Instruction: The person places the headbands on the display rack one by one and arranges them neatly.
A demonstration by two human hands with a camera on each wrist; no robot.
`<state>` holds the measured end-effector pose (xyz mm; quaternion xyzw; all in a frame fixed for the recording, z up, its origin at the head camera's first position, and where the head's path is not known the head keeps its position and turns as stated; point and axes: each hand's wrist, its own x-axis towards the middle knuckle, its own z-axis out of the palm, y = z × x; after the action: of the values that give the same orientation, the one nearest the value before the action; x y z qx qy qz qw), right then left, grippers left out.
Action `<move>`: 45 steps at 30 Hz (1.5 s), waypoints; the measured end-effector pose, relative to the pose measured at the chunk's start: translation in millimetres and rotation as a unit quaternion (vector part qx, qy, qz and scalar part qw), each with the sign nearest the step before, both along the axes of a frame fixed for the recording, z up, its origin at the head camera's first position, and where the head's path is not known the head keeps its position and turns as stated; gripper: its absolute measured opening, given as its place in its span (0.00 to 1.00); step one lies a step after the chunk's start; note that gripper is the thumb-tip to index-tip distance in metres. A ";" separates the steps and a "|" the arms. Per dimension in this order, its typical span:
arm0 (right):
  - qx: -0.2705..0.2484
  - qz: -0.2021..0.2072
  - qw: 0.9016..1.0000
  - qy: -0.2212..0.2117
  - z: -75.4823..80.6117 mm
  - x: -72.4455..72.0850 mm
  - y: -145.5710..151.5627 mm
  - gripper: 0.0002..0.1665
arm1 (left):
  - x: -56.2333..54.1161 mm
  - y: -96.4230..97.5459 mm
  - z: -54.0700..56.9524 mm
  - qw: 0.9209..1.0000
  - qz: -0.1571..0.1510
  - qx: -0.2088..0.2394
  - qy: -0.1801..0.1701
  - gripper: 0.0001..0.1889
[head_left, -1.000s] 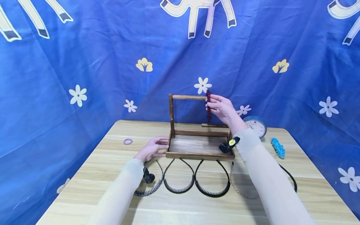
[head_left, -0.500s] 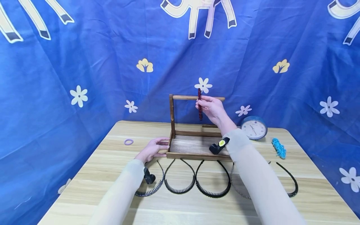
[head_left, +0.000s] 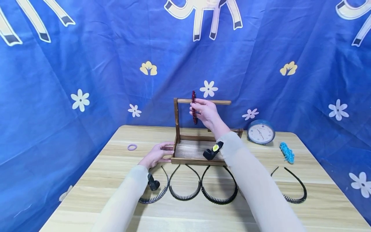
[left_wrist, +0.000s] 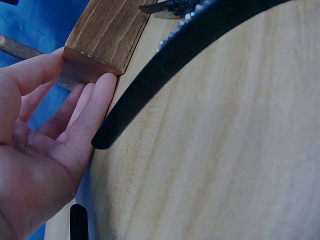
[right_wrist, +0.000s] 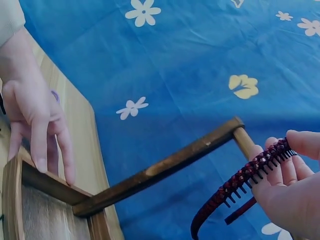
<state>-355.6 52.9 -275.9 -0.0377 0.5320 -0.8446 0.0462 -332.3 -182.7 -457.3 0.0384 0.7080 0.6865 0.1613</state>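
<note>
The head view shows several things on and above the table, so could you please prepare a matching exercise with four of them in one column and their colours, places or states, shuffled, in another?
Column one
1. Dark red headband
2. Wooden rack
3. Clock
4. Small ring

Column two
A. Standing upright towards the back of the table
B. Purple, lying flat
C. Held in the right hand
D. Touched at one end by the left hand

Right pairs: 1-C, 2-D, 3-A, 4-B
</note>
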 end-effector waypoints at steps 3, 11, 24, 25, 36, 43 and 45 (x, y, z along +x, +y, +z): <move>-0.002 0.002 1.000 0.006 -0.4 -1.8 -8.3 0.23 | -0.1 -0.7 0.1 1.000 0.001 0.002 -0.001 0.29; -0.017 0.004 1.000 0.003 -3.8 -5.1 -31.0 0.23 | -0.3 -1.4 -0.6 1.000 0.003 0.002 -0.003 0.28; -0.077 0.003 0.996 -0.051 -8.1 -13.3 -44.8 0.24 | 2.1 -2.7 -0.7 1.000 -0.009 0.000 0.002 0.29; -0.083 0.000 0.995 -0.057 -7.6 -13.7 -45.2 0.24 | 2.3 -2.1 -0.1 1.000 -0.009 -0.001 0.002 0.29; -0.148 -0.013 0.982 -0.116 -6.2 -20.1 -47.7 0.18 | 2.4 0.0 1.1 1.000 -0.003 0.000 -0.001 0.28; -0.162 -0.016 0.977 -0.134 -5.3 -23.0 -47.5 0.22 | 2.6 -0.4 0.5 1.000 -0.006 0.001 0.000 0.30; -0.168 -0.014 0.976 -0.138 -5.2 -23.2 -47.4 0.22 | 3.2 -0.6 -0.2 1.000 -0.007 0.000 0.001 0.30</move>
<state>-378.8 5.5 -281.1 0.0795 0.3719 -0.9195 0.1000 -329.1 -183.3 -457.5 0.0439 0.7079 0.6854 0.1650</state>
